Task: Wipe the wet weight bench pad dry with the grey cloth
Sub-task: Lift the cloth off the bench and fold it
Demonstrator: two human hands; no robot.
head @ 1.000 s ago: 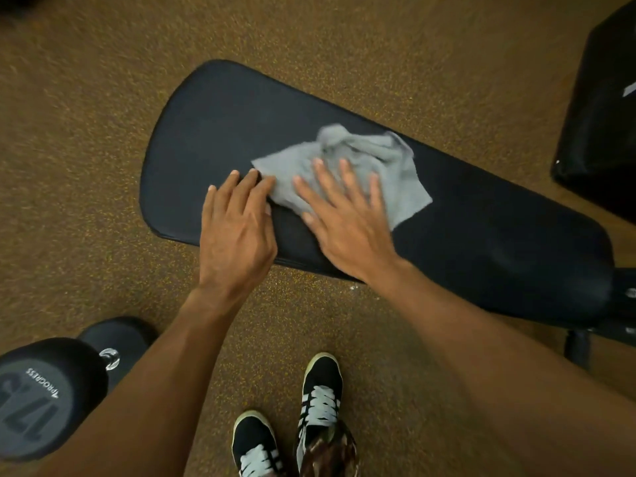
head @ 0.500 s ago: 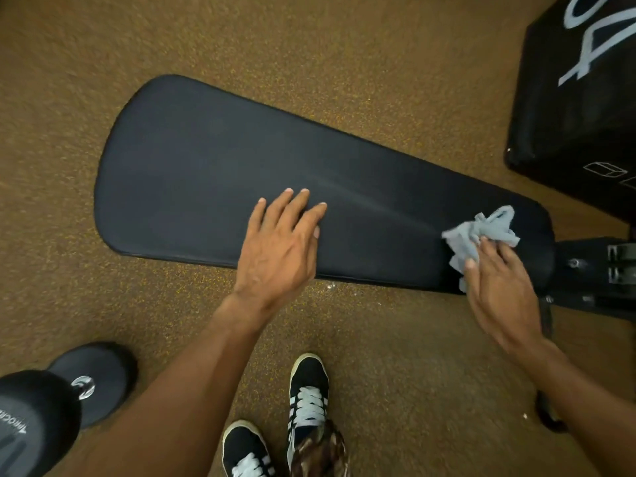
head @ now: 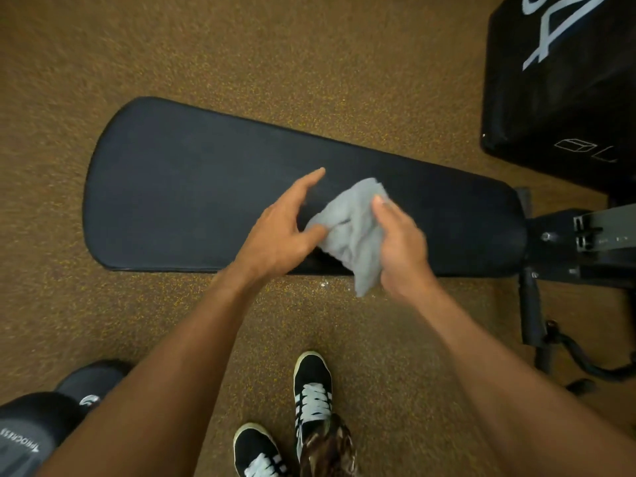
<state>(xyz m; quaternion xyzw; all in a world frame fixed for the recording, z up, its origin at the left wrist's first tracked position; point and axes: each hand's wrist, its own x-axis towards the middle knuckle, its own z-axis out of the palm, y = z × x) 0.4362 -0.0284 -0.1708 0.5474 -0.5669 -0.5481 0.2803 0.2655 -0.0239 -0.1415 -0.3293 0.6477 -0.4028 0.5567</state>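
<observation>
The black weight bench pad (head: 179,197) lies across the middle of the view, wide end at the left. The grey cloth (head: 354,232) hangs crumpled above the pad's near edge, lifted off the surface. My right hand (head: 401,246) grips the cloth's right side, thumb on top. My left hand (head: 282,232) is beside it on the left, thumb touching the cloth's left corner and fingers spread over the pad. Whether the pad surface is still wet cannot be told.
The bench's metal frame (head: 585,242) and a cable extend right of the pad. A large black box (head: 557,84) stands at the top right. A dumbbell (head: 41,425) lies at the bottom left. My shoes (head: 309,390) stand on the speckled brown floor.
My right hand brought the cloth from the pad's right end back to the middle and lifted it. My left hand came off the pad and moved right to meet the cloth.
</observation>
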